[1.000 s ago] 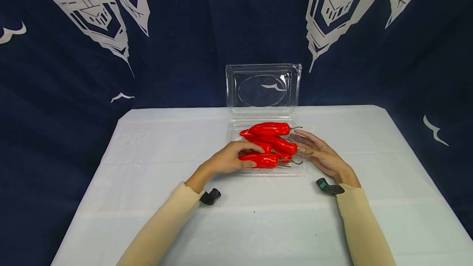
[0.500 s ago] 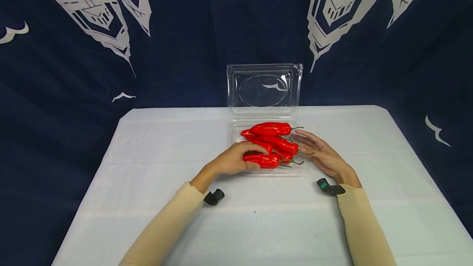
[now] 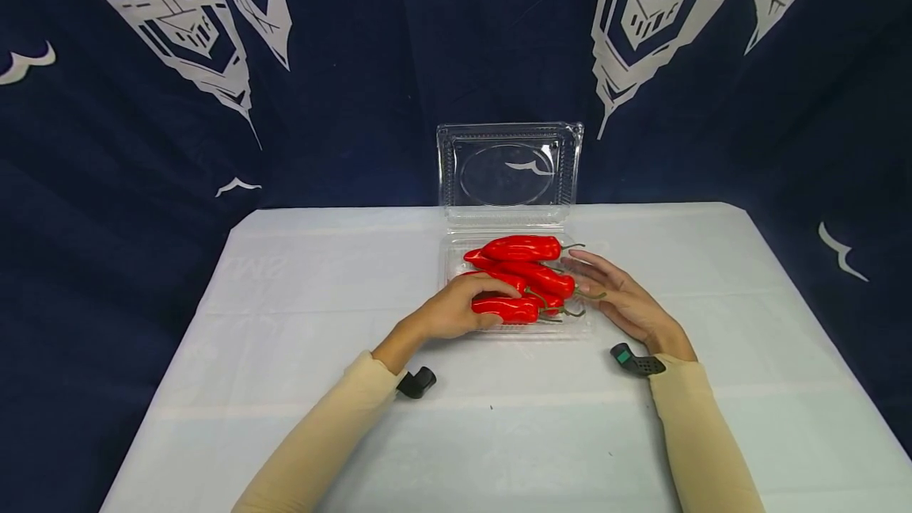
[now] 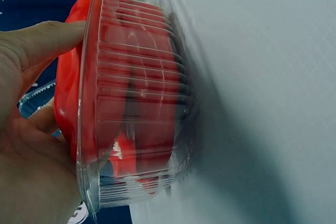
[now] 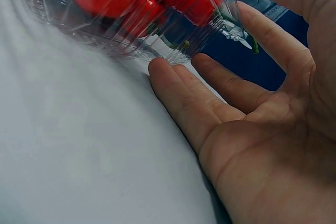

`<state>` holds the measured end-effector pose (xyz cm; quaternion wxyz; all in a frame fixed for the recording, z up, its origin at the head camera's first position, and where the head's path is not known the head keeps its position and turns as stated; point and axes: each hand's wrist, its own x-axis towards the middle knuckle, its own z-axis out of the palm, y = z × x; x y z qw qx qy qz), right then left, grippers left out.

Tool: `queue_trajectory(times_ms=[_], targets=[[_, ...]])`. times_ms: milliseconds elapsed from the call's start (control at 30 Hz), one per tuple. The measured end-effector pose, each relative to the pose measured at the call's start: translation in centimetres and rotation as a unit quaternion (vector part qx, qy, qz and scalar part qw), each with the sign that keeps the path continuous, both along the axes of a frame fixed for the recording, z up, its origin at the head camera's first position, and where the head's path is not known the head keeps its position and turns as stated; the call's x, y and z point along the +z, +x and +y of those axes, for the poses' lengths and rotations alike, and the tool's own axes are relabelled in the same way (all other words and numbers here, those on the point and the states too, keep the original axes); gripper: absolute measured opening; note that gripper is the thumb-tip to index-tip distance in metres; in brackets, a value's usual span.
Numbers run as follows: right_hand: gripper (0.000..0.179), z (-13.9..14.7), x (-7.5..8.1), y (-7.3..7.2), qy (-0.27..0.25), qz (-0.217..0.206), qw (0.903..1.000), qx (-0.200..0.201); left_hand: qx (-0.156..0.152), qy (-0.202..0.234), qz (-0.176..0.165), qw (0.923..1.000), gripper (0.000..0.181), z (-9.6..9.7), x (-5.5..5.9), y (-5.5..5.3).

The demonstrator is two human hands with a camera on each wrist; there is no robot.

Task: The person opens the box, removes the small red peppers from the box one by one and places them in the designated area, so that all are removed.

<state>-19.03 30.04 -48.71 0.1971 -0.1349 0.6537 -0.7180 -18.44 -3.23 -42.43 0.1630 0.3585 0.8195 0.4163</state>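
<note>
A clear plastic clamshell box (image 3: 456,331) stands on the table, heaped with several red chili peppers (image 3: 527,248) with green stems. My left hand (image 3: 456,307) grips the front pepper (image 3: 509,309), thumb on its near side and fingers over its far side. In the left wrist view the thumb lies on this pepper (image 4: 68,93) just above the box rim (image 4: 86,129). My right hand (image 3: 623,299) is at the box's right end, fingers extended and spread. In the right wrist view its fingertips are close against the ribbed box wall (image 5: 178,38); whether all touch, I cannot tell.
The box's lid (image 3: 509,169) stands upright at the back, hinged open. A white cloth covers the table (image 3: 541,434). Behind it hangs a dark blue curtain (image 3: 342,101) with white building and bird prints. A black wrist camera (image 3: 416,382) sits on the left wrist.
My left hand has slid a little to the right along the front pepper. The right hand, the box and the other peppers stay in place.
</note>
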Motion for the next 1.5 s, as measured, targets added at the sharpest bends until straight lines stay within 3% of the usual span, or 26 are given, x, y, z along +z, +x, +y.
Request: queue_trajectory(times_ms=[567, 900, 1100, 1333, 1500], targets=[[0.062, 0.0, -0.1, -0.1, -0.005, 0.001, 1.0000, 0.003, 0.006, 0.038, -0.023, 0.9990, 0.043, -1.0, 0.4, 0.1], [0.063, -0.1, 0.0, 0.0, 0.004, -0.008, 1.0000, -0.003, 0.013, 0.094, -0.073, 0.9928, 0.042, -2.1, 0.8, 0.3], [0.062, -0.2, 0.3, 0.1, 0.010, -0.011, 0.9999, -0.001, 0.044, 0.127, -0.088, 0.9870, 0.043, -3.1, 1.0, 0.6], [0.062, -0.1, 0.1, 0.2, -0.018, 0.002, 0.9997, 0.015, 0.076, 0.170, -0.110, 0.9763, 0.045, -4.4, 1.4, 0.7], [0.063, -0.1, 0.2, 0.2, -0.019, -0.003, 0.9998, 0.012, 0.113, 0.189, -0.101, 0.9702, 0.043, -5.1, 1.4, 0.8]])
